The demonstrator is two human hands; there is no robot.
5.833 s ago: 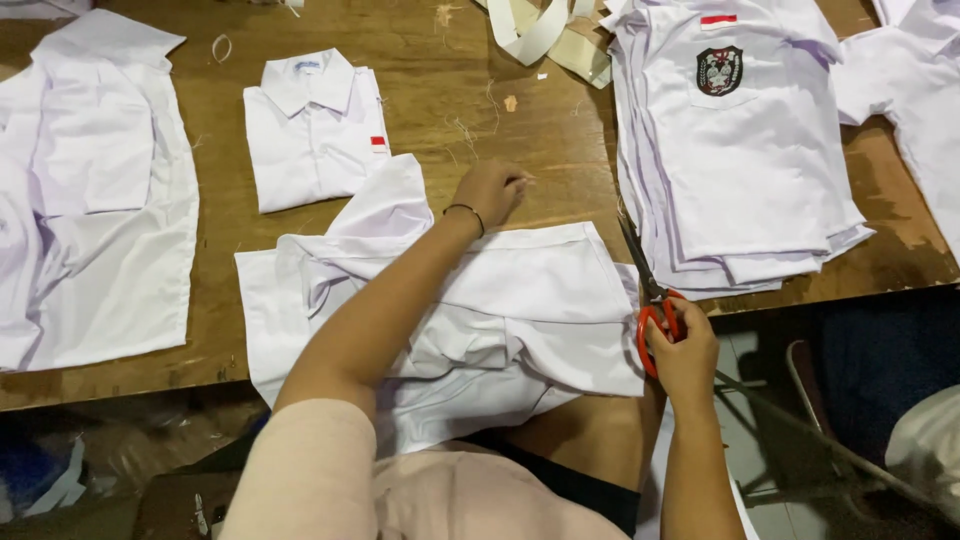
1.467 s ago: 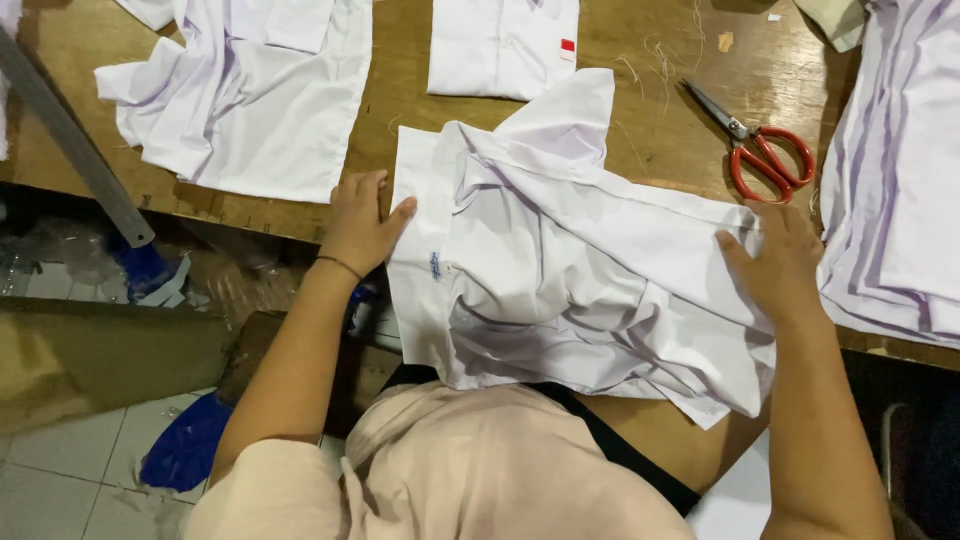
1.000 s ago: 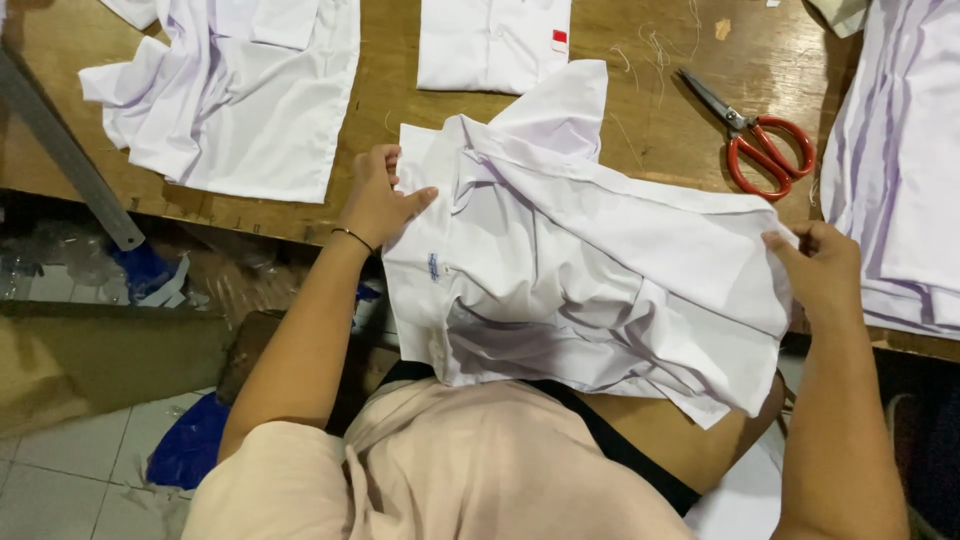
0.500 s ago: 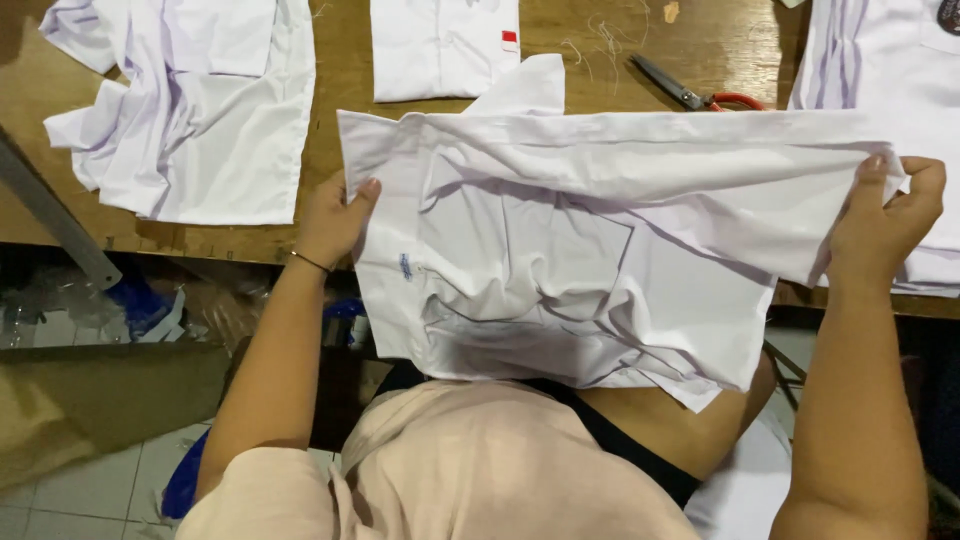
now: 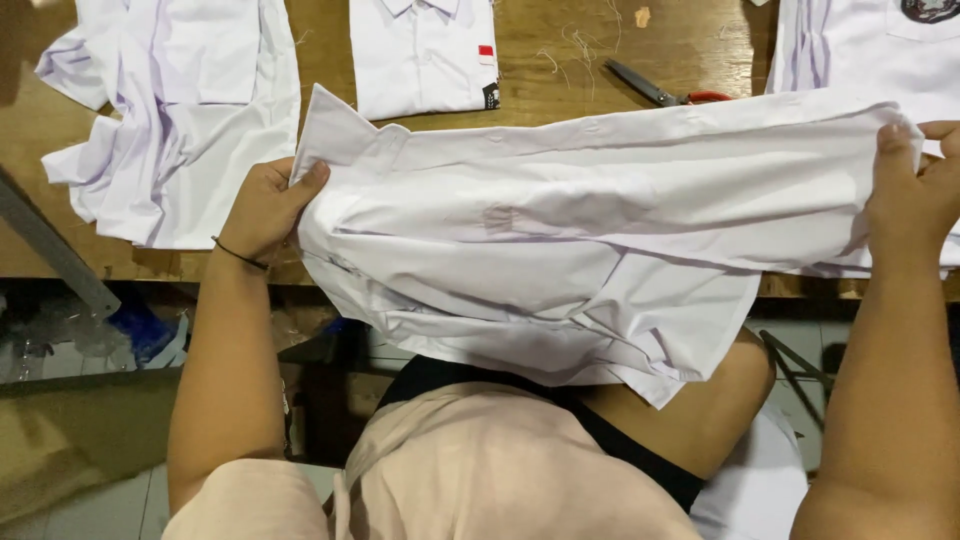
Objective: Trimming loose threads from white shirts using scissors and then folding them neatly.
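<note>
Two hands are gripping one white shirt (image 5: 560, 250), which is hanging stretched between them above the edge of the wooden table (image 5: 320, 40). The left hand (image 5: 265, 210) is closing its fingers (image 5: 310, 178) on the shirt's left end, just below the collar corner, with the thumb lying on top of the cloth and the other digits tucked underneath. A dark band is sitting on that wrist. The right hand (image 5: 915, 185) is pinching the opposite end, its fingers curling over the top fold and pressing the fabric against the palm. Between the two grips the cloth is sagging in long creases, and its lower hem is drooping toward the person's lap. Beyond the left fingers, a folded shirt (image 5: 425, 55) with a small red patch is lying flat on the table. Further out past the left knuckles, a loose shirt (image 5: 170, 120) is spreading in a crumpled heap. Beyond the right fingers, scissors (image 5: 665, 92) with red handles are lying partly hidden behind the held cloth, and a stack (image 5: 860, 45) of white garments is sitting just beside them.
</note>
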